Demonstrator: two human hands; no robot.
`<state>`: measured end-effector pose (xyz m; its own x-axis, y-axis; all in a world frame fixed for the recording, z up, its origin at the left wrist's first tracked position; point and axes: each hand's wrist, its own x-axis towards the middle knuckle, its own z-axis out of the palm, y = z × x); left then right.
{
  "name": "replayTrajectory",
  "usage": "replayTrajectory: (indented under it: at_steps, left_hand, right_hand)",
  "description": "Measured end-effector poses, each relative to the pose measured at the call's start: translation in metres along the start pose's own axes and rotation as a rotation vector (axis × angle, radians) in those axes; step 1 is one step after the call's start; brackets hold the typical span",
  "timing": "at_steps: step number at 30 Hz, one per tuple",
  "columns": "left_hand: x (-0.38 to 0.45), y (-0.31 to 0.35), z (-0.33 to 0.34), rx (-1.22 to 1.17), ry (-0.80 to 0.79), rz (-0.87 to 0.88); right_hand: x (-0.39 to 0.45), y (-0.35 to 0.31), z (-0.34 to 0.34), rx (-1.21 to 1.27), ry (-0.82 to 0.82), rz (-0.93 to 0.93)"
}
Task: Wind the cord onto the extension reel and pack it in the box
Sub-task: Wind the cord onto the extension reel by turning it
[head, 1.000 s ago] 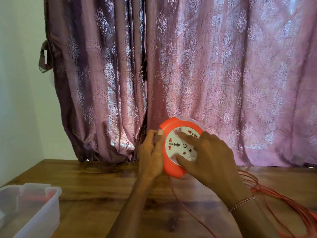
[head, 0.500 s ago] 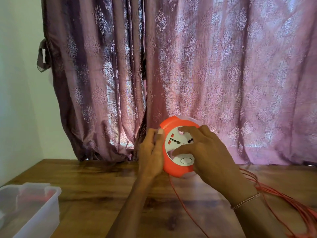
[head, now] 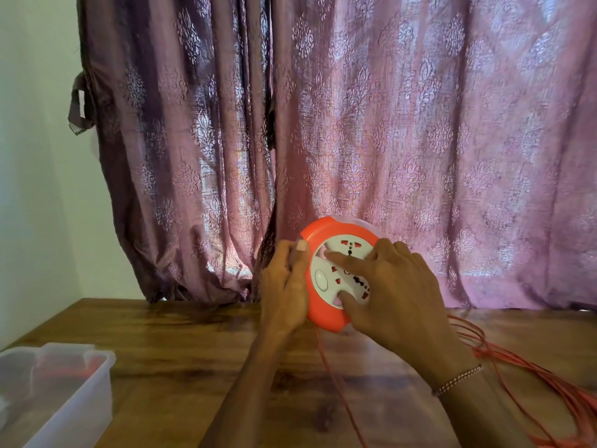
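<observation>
Right hand (head: 392, 295), beaded bracelet (head: 457, 379) at the wrist, spread across the white socket face of a round orange plastic extension reel (head: 323, 313), index finger and thumb pressing into the face. Left hand (head: 284, 286) clasped round the reel's left rim, thumb up along the orange edge. Reel held upright above a brown wooden table (head: 181, 350), clear of the tabletop, just in front of a mauve patterned curtain (head: 355, 124). Thin orange cord (head: 336, 383) dropping from the reel's underside toward the near edge; more of it heaped in loose loops on the table at right, running out of frame. Translucent lidless plastic box (head: 77, 392) at the near left corner, well apart from both hands, bare wood between. Pale wall at far left.
</observation>
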<state>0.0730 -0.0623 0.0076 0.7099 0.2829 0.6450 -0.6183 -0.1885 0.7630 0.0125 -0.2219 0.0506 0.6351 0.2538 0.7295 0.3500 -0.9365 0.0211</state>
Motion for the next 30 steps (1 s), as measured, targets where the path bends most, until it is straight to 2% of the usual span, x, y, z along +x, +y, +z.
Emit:
replayTrajectory:
  at_steps: [6,9,13,16,20,30]
  left_hand:
    - [0.000,0.002,-0.001,-0.012,0.013,-0.014]
    - [0.000,0.002,-0.001,-0.013,0.015,-0.024]
    - [-0.002,0.002,0.001,-0.009,0.005,-0.033]
    - [-0.002,0.001,0.001,-0.008,0.004,-0.035]
    - [-0.002,0.000,0.001,-0.021,0.003,-0.035]
    - [0.003,-0.004,-0.003,-0.046,0.034,-0.022]
  right_hand:
    - [0.003,-0.006,0.000,0.062,0.000,0.125]
    - [0.003,-0.006,0.000,0.103,0.016,0.112]
    - [0.003,-0.001,-0.003,0.149,0.146,0.001]
    - [0.003,0.004,-0.007,0.146,0.013,-0.121]
    - [0.003,-0.004,-0.011,0.104,-0.149,-0.141]
    - [0.002,-0.010,-0.003,0.002,-0.129,-0.102]
